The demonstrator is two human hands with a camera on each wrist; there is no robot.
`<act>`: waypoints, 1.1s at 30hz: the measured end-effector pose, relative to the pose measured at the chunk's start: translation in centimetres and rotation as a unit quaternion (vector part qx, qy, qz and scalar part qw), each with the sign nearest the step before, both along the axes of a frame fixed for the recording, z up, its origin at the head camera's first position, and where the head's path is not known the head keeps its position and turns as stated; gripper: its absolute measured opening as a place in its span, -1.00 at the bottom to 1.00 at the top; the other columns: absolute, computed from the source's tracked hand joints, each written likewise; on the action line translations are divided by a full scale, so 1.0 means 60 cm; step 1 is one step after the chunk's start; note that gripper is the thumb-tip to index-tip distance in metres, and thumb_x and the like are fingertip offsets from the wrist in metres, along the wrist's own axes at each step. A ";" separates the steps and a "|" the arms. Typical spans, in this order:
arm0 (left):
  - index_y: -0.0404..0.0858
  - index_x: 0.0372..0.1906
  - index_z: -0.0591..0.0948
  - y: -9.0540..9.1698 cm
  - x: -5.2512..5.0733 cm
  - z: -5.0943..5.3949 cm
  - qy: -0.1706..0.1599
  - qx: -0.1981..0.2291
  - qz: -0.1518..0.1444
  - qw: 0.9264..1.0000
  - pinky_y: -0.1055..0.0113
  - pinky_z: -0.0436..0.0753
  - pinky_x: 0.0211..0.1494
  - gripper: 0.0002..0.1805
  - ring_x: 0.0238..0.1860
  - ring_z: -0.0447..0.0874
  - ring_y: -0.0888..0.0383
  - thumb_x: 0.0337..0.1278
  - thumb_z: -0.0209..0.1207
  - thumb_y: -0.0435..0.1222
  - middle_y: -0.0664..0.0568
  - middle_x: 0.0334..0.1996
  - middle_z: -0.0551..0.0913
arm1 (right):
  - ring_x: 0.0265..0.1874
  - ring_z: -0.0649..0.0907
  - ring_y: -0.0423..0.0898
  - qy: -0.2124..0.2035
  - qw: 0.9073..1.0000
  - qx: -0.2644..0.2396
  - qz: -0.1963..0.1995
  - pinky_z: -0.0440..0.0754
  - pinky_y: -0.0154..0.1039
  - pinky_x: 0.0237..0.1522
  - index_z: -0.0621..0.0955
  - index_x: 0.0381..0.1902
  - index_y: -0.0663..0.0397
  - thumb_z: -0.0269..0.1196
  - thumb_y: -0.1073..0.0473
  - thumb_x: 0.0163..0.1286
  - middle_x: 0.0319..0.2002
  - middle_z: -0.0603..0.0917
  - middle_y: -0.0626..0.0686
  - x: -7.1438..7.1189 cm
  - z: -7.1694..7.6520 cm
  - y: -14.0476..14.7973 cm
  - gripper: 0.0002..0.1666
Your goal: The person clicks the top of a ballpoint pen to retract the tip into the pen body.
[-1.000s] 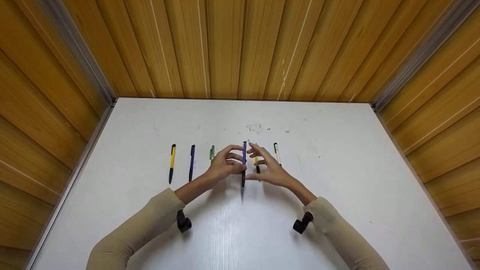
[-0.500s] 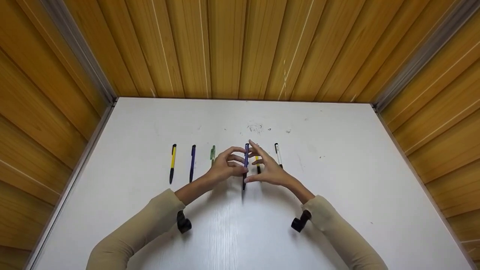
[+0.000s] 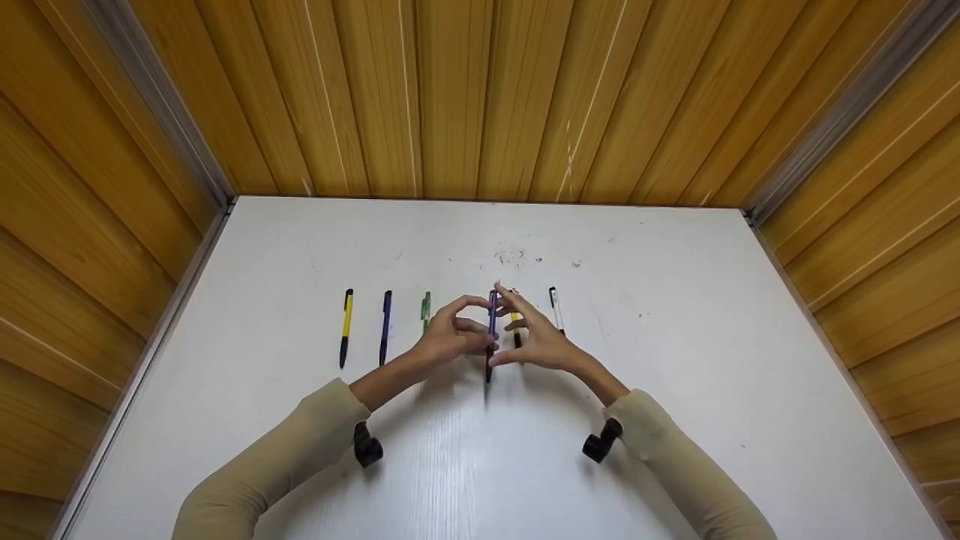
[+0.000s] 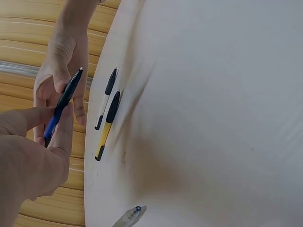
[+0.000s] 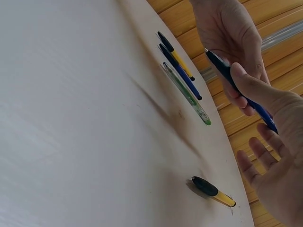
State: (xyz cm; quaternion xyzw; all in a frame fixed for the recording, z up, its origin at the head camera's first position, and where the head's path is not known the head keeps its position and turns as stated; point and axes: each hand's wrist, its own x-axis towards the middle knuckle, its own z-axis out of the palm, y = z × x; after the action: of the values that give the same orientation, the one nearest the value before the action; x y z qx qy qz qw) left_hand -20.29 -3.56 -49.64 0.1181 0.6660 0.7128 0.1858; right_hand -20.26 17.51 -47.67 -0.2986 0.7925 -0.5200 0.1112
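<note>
My left hand (image 3: 450, 334) pinches a blue pen (image 3: 492, 322) between thumb and fingers above the table, its black tip end toward me. From the other side, my right hand (image 3: 546, 341) has its thumb against the pen's dark lower part and its index fingertip by the top end. The right hand's other fingers stand spread, as the right wrist view shows. Whether its index finger touches the pen, I cannot tell. A yellow-and-black pen (image 3: 515, 330) lies behind the right hand, and a green pen (image 3: 426, 306) lies partly behind the left.
On the white table (image 3: 480, 465), a yellow-and-black pen (image 3: 346, 322) and a dark blue pen (image 3: 385, 322) lie at the left. A white-and-black pen (image 3: 556, 307) lies to the right. Wood-patterned panels (image 3: 450, 97) stand along the back and sides.
The held pen has shifted slightly right and toward me. My right hand has moved a little left, its thumb coming onto the pen.
</note>
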 end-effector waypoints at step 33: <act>-0.27 0.46 0.35 0.001 0.006 -0.010 0.022 0.029 -0.013 0.999 0.16 0.82 0.04 -0.26 -0.13 0.85 0.05 0.17 0.27 -0.60 -0.56 0.03 0.64 | 0.33 0.44 0.32 0.016 1.000 0.005 -0.006 0.54 0.30 0.31 -0.06 0.63 0.26 0.56 0.44 0.03 0.35 0.41 0.43 -0.022 -0.046 0.008 0.39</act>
State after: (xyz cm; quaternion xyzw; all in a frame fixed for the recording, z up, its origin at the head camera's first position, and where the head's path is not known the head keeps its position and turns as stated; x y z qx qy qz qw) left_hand -19.92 -3.50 -50.25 0.1478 0.6474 0.7266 0.1763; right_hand -21.56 18.00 -50.43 -0.3017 0.7987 -0.5117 0.0965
